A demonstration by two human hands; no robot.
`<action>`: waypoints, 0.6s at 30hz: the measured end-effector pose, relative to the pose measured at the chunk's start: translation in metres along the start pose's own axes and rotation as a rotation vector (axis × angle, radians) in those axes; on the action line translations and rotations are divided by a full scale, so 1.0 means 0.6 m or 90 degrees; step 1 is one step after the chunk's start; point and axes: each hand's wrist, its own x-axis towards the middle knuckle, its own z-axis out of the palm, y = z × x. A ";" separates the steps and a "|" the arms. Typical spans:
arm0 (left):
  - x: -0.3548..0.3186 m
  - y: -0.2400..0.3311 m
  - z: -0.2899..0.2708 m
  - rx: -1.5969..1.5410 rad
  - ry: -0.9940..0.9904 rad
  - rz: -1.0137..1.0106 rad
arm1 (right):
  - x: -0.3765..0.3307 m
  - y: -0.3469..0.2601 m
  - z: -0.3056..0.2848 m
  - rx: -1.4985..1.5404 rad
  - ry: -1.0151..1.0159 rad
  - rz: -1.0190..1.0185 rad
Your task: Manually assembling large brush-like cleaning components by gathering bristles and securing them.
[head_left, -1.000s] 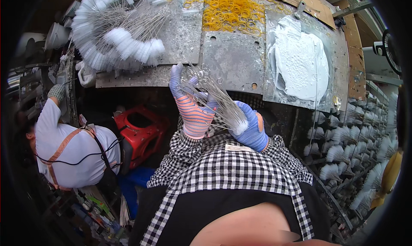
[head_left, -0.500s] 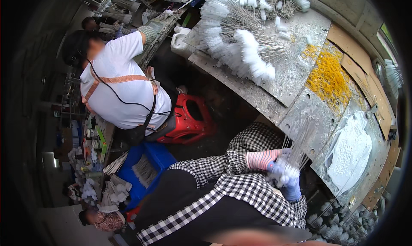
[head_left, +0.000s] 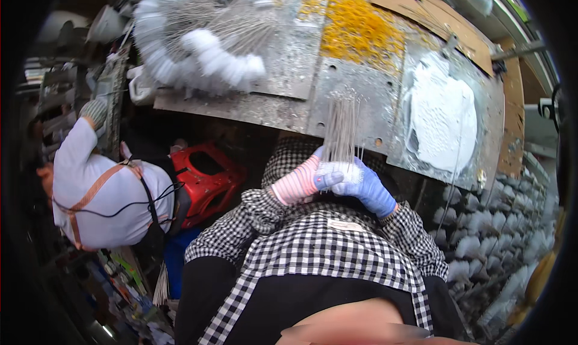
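While both hands [head_left: 337, 182] grip closed, wire bundle [head_left: 342, 128] upright, tips toward metal bench [head_left: 355, 86].

Ahead of me the metal table [head_left: 283, 107] is scuffed and grey. At its far left a fan of thin sticks with white tips [head_left: 198, 50] spreads out. Further right a heap of yellow powder [head_left: 355, 26] lies on the sheet, and beyond that a white patch of paste [head_left: 442, 116]. To my left a person in a white shirt [head_left: 102, 194] crouches, a red plastic stool [head_left: 205, 176] just beside them. On my right, rows of white lumps [head_left: 481, 236] sit stacked.
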 end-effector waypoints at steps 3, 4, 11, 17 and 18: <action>-0.004 -0.003 -0.021 0.085 0.010 -0.098 | -0.001 0.038 -0.014 -0.178 0.006 -0.064; -0.003 -0.003 -0.025 0.043 0.008 -0.097 | -0.011 0.015 -0.007 0.028 0.004 0.040; -0.010 -0.027 0.000 0.075 0.118 -0.164 | -0.014 0.028 0.000 0.331 0.001 0.077; -0.005 -0.040 0.008 0.173 0.155 -0.110 | -0.020 0.008 0.003 0.222 0.084 0.158; -0.011 -0.027 -0.001 0.151 0.147 -0.195 | -0.026 0.009 -0.004 0.207 0.081 0.172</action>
